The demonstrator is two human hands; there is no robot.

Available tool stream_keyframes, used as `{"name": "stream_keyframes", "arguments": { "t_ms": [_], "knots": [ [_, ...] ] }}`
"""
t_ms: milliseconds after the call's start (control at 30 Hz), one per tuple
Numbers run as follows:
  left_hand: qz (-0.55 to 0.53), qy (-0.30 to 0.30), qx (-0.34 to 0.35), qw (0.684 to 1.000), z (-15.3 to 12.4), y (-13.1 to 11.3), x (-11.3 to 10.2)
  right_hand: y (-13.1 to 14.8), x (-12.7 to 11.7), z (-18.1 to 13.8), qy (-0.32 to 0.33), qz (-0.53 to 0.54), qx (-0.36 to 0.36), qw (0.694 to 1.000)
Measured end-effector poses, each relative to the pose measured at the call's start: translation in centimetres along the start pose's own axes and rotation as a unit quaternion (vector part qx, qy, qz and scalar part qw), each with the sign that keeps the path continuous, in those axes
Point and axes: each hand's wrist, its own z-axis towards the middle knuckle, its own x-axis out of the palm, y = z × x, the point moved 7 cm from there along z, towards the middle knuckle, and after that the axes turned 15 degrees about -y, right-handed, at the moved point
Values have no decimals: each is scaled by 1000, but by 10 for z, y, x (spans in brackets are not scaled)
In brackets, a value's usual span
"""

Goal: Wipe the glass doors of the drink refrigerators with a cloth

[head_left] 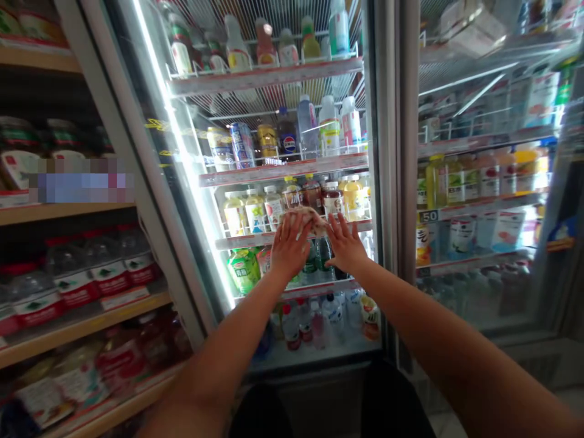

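Note:
Both my arms reach into an open drinks fridge. My left hand (290, 244) presses a crumpled brownish cloth (305, 215) against the front edge of a wire shelf (237, 241), its fingers curled over the cloth. My right hand (345, 243) lies beside it with fingers spread, its fingertips touching the cloth's right end. Yellow and white juice bottles (255, 211) stand on that shelf just behind the cloth. Green and clear bottles (244, 267) stand on the shelf below my hands.
The fridge's glass door (150, 152) is swung open to the left. Upper shelves hold cans and bottles (285, 137). A second fridge with a shut glass door (479, 182) stands at the right. Wooden shelves (82, 325) with bottled water and packets stand at the left.

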Motion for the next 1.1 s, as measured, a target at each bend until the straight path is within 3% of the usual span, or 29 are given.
{"name": "stream_keyframes", "arguments": {
  "t_ms": [133,300,533,733,933,1000,1100],
  "knots": [
    [23,-30,-72,997,6,14,-6,0,3,1,-4,-6,6,1000],
    [22,-5,7,1000,-9,2,-7,3,1,1,-26,-15,1,1000],
    [78,-27,-71,994,16,29,-24,4,0,0,-11,-22,9,1000],
    [59,31,36,997,-11,10,-18,5,0,-3,-25,-22,1,999],
    [108,-26,-72,991,6,45,-36,3,9,-4,-31,-38,0,999],
    [101,-21,-67,992,-3,42,-34,3,10,-4,-36,-35,-1,999],
    [80,14,-7,997,-27,27,-27,3,10,-4,-44,-33,1,998]
  ]
}}
